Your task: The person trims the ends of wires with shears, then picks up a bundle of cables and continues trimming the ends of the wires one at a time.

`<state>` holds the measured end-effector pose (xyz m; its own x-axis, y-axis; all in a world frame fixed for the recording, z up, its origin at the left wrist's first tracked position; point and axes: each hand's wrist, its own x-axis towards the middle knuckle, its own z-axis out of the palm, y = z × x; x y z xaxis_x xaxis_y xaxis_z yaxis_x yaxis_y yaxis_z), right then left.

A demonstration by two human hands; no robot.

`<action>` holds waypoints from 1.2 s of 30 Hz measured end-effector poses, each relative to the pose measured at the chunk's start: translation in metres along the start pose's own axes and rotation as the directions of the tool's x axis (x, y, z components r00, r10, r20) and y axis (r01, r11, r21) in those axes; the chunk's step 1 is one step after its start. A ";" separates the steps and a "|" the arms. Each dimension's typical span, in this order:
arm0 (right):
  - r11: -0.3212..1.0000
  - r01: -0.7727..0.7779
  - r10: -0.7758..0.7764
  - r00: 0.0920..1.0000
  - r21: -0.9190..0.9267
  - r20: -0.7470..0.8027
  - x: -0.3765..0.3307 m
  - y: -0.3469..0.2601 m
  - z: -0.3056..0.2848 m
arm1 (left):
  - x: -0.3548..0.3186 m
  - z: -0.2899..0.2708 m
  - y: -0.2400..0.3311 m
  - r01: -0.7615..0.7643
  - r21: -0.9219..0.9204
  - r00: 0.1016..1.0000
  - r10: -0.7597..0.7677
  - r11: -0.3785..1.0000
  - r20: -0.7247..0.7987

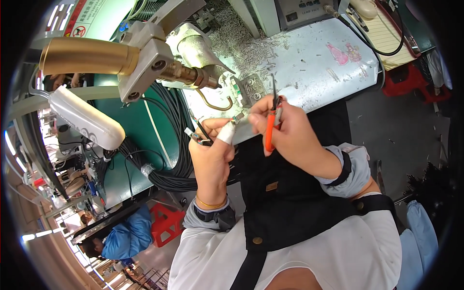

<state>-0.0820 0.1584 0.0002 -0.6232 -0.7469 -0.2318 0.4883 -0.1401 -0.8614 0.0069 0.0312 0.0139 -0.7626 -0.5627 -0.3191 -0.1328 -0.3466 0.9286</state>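
My left hand (212, 154) is closed on a black cable (199, 126), pinching its end. A small metal-tipped connector (238, 117) with fine coloured wires shows beyond the thumb, which wears a white wrap (226, 132). Another cable end with a pale tip (189, 132) sticks out by the fingers. My right hand (290, 128) grips an orange-handled tool (269, 133) with a slender dark point (274, 87) directed away from me; its exact kind is hard to make out. The fingertips of this hand are close to the connector, with a small gap between.
A gold-handled soldering iron (92, 55) is clamped above a small metal fixture (250, 89). Metal bits (241, 38) litter the white work surface (309, 72). Coiled black cable (176, 169) lies left, below a white lamp-like arm (87, 118). Red stools (166, 224) stand nearby; a person in blue (128, 237) sits lower left.
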 end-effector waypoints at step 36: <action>0.744 0.256 -0.366 0.929 -0.617 -0.057 0.052 0.000 -0.008 | 0.048 -0.008 0.005 0.064 0.003 0.988 -0.064 0.998 0.139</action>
<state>-0.1195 0.1247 -0.0152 -0.7928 -0.6050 0.0744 -0.1727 0.1060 -0.9793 -0.0252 -0.0032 0.0014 -0.8331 -0.4295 -0.3486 -0.1837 -0.3798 0.9067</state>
